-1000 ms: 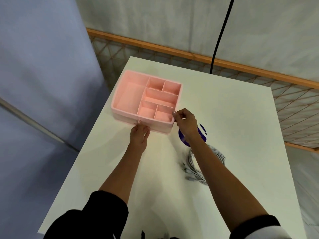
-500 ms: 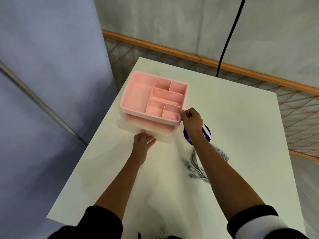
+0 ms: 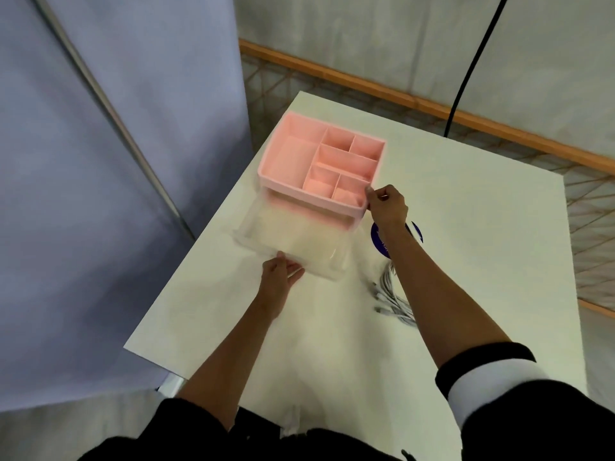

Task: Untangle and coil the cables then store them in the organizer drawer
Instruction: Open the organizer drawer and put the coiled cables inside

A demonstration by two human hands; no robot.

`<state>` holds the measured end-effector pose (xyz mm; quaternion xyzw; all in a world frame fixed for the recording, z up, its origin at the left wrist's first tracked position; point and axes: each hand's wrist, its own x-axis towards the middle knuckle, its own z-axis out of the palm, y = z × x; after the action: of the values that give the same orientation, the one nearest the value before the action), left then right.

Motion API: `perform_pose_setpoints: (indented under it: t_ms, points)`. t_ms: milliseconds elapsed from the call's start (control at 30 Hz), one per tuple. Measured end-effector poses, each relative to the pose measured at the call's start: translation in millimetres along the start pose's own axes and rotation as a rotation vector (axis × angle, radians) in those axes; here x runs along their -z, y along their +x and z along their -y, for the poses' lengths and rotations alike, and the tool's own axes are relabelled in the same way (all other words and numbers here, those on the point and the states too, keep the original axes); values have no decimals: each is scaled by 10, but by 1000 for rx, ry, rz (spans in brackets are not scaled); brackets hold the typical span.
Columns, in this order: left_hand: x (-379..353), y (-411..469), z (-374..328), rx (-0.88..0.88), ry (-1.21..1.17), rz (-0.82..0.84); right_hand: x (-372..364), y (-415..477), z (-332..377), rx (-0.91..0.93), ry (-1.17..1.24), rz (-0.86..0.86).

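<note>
A pink organizer (image 3: pixel 293 138) with several top compartments stands on the white table (image 3: pixel 466 201). Its clear drawer (image 3: pixel 253 227) is pulled out toward me and looks empty. My left hand (image 3: pixel 279 272) grips the drawer's front edge. My right hand (image 3: pixel 387 204) pinches the organizer's near right corner. A coiled bundle of grey-white cables (image 3: pixel 391 294) lies on the table to the right of the drawer, partly hidden under my right forearm.
A dark blue round disc (image 3: pixel 379 237) lies under my right wrist. A black cord (image 3: pixel 466 78) hangs down behind the table. A wooden lattice rail (image 3: pixel 432 104) runs behind and to the right. A blue-grey wall panel stands on the left.
My left hand has pulled the clear drawer out of the pink organizer toward me. My right hand has stayed on the organizer's corner.
</note>
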<state>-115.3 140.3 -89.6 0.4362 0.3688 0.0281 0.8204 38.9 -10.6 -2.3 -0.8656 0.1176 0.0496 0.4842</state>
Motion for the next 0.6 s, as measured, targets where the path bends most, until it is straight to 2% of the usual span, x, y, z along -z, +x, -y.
perform_pose_setpoints:
  t_ms: [133, 233, 333, 400, 500, 600]
  points:
    - [-49, -64, -95, -33, 37, -68, -17, -21, 8, -20, 32, 14]
    - [-136, -173, -69, -49, 126, -210, 34, 0, -10, -41, 40, 71]
    - [-262, -313, 55, 57, 329, -339, 211, -63, -102, -52, 29, 156]
    - [-373, -430, 180, 136, 488, -262, 421, -110, -240, -47, 60, 107]
    - [-587, -584, 363, 199, 727, -19, 802, -157, -561, -98, 28, 21]
    - [-826, -648, 417, 278, 779, 88, 1147, -223, -950, -220, -65, -52]
